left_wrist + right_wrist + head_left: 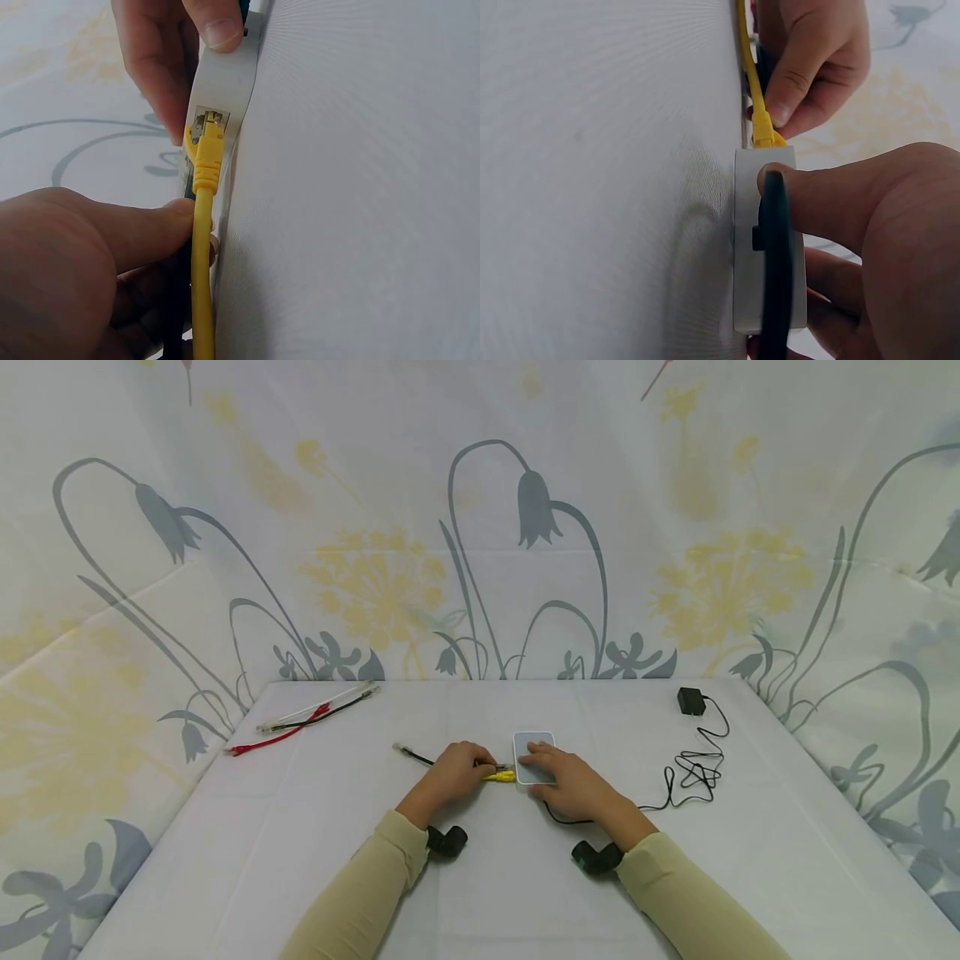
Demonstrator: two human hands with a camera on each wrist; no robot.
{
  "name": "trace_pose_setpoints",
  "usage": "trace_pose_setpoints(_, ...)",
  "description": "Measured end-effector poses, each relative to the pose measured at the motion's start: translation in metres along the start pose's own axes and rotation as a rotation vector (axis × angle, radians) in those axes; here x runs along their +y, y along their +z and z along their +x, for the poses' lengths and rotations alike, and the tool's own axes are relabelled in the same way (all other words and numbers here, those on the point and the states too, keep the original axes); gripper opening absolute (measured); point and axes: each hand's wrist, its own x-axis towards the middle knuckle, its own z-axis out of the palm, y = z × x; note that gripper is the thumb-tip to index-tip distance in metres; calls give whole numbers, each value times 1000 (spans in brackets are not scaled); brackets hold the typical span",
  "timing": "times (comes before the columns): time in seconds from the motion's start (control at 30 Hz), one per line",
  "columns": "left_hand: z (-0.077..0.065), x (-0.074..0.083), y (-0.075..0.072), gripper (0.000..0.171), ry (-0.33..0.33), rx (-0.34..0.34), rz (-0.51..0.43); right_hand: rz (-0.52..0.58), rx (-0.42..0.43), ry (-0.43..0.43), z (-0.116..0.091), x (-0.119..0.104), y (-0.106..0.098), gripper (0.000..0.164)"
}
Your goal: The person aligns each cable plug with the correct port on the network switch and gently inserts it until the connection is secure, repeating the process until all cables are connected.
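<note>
A small white network box (534,740) lies on the white table, steadied by my right hand (576,783). In the right wrist view, that hand's thumb presses the side of the box, its other fingers on the far side. A yellow network cable (202,262) has its plug in a port (211,114) of the box. Just beside it, my left hand (457,772) pinches a black network cable (417,756) near its plug, close to the box; the yellow cable partly hides that plug in the left wrist view.
A black power adapter (691,701) sits at the back right, its thin cord (701,774) looping toward the box. At the back left lie a red cable (273,740), a black cable (330,713) and a white cable (318,704). Flowered cloth (420,610) hangs around the table.
</note>
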Motion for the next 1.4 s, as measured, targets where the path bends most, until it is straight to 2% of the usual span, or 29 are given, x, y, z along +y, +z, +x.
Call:
trace_pose_setpoints(0.43, 3, 0, 0, 19, 7, -4, 1, 5, 1, 13, 0, 0, 0, 46)
trace_pose_setpoints(0.93, 3, 7, -3, 18, 15, -11, -9, 20, -17, 6, 0, -3, -3, 48)
trace_pose_setpoints(1.4, 5, 2, -2, 19, 26, -18, -32, 12, -20, 35, 1, -5, -2, 48)
